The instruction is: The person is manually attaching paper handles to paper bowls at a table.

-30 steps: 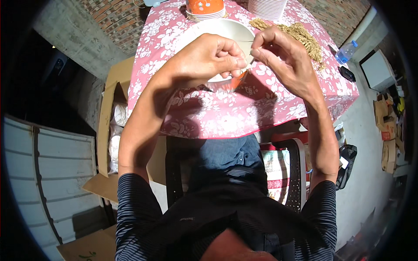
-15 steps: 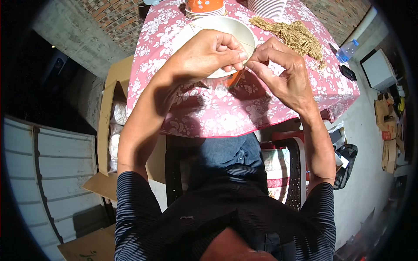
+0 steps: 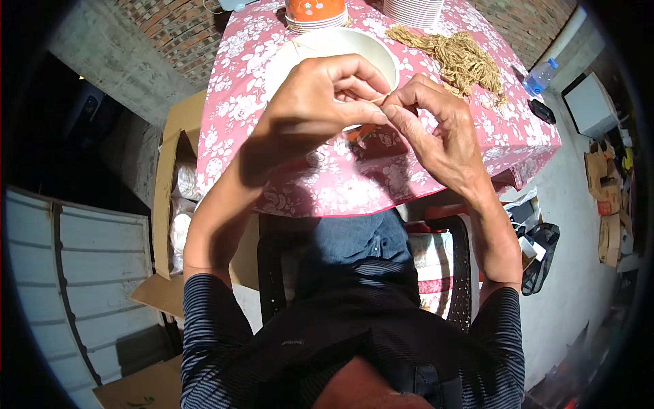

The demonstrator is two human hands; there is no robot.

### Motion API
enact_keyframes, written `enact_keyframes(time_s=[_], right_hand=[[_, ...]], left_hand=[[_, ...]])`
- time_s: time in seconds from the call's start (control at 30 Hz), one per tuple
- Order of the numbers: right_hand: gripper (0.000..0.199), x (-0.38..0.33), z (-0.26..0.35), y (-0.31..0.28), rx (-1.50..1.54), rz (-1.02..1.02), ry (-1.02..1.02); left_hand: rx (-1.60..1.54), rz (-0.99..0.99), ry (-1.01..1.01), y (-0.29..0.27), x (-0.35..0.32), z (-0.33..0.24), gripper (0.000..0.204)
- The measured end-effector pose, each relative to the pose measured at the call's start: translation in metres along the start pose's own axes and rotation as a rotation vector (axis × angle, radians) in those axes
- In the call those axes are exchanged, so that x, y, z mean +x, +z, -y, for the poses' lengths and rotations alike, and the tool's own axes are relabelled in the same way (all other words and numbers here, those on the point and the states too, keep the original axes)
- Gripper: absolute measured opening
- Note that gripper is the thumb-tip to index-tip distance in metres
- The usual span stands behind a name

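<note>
My left hand (image 3: 315,99) and my right hand (image 3: 439,123) meet over the near side of a white-lined round paper tub (image 3: 373,51) on the table. Between my fingertips runs a short stretch of thin tan cord (image 3: 381,99); each hand pinches it, thumb against forefinger. Another thin strand shows at the tub's far left rim. A patch of the tub's orange outside appears below my left hand, which covers much of the tub's near side. How the cord is fixed to the tub is hidden.
A pink flowered cloth (image 3: 238,109) covers the table. Beyond the tub stand an orange tub stack (image 3: 315,9) and a white-rimmed stack (image 3: 414,10). A heap of tan cords (image 3: 470,61) lies right, near a water bottle (image 3: 540,76) and dark case (image 3: 542,112). A cardboard box (image 3: 167,198) stands left.
My left hand has shifted slightly lower and right, its thumb now almost touching my right fingertips. The strand that stretched across the tub no longer shows as a long taut line.
</note>
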State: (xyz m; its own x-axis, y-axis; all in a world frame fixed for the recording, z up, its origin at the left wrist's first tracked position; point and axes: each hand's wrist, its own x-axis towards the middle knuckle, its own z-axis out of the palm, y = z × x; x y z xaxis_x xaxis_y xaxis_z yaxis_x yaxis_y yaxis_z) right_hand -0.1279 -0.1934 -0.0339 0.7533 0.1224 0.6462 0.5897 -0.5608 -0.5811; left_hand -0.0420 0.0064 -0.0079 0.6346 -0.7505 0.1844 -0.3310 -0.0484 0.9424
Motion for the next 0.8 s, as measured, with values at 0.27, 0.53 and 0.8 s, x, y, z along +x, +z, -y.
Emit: enact_keyframes(time_s=[0.27,0.53,0.8], right_hand=[[0.016,-0.008,0.005,0.006,0.318,-0.048,0.328],[0.019,-0.008,0.003,0.007,0.351,0.067,0.437],[0.014,-0.014,0.005,0.012,0.355,0.011,0.453]], left_hand=[[0.168,-0.094,0.087,0.002,-0.006,0.002,0.014],[0.183,-0.083,0.084,0.005,-0.008,0.005,0.012],[0.381,-0.234,0.209,0.022,-0.019,0.004,0.013]])
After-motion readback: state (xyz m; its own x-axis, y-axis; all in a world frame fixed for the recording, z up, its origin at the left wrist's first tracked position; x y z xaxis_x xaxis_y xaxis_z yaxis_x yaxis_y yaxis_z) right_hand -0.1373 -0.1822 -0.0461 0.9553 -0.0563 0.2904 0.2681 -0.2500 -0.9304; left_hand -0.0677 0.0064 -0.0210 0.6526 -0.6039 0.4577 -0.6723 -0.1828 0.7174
